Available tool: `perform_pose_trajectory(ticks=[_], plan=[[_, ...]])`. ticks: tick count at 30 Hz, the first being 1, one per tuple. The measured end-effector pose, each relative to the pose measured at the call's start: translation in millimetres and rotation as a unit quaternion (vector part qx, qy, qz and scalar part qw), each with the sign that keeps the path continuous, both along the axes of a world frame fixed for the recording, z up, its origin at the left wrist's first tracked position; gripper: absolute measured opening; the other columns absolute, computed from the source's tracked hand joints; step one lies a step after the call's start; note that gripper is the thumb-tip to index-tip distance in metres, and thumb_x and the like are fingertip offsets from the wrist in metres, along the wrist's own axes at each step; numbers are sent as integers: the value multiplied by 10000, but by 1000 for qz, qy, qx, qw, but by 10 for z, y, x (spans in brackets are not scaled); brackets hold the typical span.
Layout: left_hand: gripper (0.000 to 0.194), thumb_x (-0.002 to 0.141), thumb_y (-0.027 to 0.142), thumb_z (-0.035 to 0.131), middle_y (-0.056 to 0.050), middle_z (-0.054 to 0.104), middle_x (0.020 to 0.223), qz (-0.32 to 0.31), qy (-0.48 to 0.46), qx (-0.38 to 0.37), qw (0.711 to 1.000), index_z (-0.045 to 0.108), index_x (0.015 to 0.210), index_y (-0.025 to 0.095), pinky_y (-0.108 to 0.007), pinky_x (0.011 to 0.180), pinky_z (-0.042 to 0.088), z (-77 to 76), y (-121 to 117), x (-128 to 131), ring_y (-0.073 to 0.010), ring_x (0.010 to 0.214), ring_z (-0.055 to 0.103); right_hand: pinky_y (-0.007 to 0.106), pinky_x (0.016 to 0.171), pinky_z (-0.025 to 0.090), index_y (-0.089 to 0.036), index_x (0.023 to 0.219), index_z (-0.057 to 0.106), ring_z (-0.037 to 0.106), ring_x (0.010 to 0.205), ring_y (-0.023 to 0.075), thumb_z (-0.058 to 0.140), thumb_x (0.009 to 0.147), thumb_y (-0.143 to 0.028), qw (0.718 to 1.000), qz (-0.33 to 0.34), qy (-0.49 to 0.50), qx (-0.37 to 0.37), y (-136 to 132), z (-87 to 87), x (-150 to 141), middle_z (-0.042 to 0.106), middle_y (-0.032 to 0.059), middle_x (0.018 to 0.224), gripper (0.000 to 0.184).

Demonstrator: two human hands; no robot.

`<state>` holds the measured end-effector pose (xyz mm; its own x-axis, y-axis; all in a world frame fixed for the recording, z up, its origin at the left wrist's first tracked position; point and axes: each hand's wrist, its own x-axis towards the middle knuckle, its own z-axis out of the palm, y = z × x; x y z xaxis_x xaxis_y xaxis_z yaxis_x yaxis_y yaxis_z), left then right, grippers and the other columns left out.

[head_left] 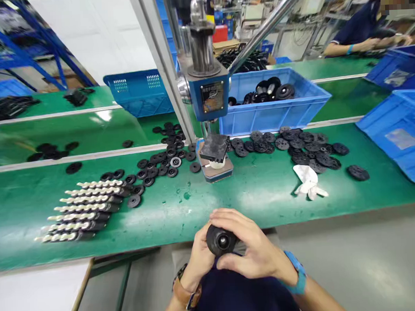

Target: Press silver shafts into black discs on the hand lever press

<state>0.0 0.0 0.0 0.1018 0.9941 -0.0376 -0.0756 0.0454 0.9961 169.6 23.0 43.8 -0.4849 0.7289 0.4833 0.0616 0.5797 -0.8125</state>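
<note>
In front of my body, at the near edge of the bench, both hands hold a black round part [221, 240] with a shiny metal centre facing up. My left hand [200, 256] closes round its left side. Curled over the top and right side are the fingers of my right hand [250, 240], with the thumb at its lower edge. What lies below the part is hidden by my hands. Beyond them stands a blue bench press [210, 93], with a black block [214, 147] over a white round piece [217, 164] at its base.
Small black wheels [160, 166] lie left of the press, larger black discs [310, 146] right of it. Stacked rows of white-and-black parts [89, 206] lie farther left. A white glove [308, 183] rests at right. Blue crates [261, 119] stand behind; a co-worker [356, 30] sits across.
</note>
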Motion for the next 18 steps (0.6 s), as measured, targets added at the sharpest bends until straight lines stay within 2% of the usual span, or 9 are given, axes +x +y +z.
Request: perform_pose_trajectory(ticks=[2, 5, 11, 15, 18], plan=[[652, 596, 766, 825, -48, 707, 796, 2, -2, 8, 1000, 758, 866, 176, -341, 759, 571, -10, 10, 11, -235, 791, 642, 503, 1152, 465, -216, 1456, 526, 591, 1330, 312, 770, 894, -480, 1000, -1, 2, -6, -4, -8, 11, 649, 159, 1393, 668], [647, 584, 748, 844, -48, 713, 813, 3, -13, 20, 1000, 760, 870, 174, -325, 738, 566, -34, 13, 25, -224, 773, 637, 509, 1141, 474, -214, 1454, 534, 600, 1321, 319, 737, 912, -508, 1000, -7, 3, -16, -7, -26, 24, 648, 164, 1395, 649], [368, 782, 534, 823, -28, 699, 806, -1, -29, 33, 999, 762, 896, 190, -322, 787, 566, -86, -5, 32, -218, 811, 659, 494, 1139, 474, -222, 1455, 540, 605, 1314, 311, 703, 927, -541, 1000, -14, 6, -28, -10, -61, 34, 650, 159, 1394, 637], [311, 805, 485, 813, -33, 704, 811, -5, -25, 29, 999, 764, 896, 191, -330, 794, 573, -102, -8, 14, -234, 840, 676, 485, 1134, 476, -229, 1459, 536, 602, 1317, 308, 696, 935, -535, 999, -11, 12, -32, -19, -71, 37, 645, 153, 1404, 628], [319, 819, 481, 800, -57, 742, 907, -9, -21, 28, 999, 782, 965, 197, -336, 809, 574, -111, -7, 1, -239, 868, 685, 478, 1131, 478, -231, 1460, 533, 598, 1321, 306, 695, 937, -531, 999, -6, 12, -36, -27, -76, 39, 640, 151, 1412, 625]])
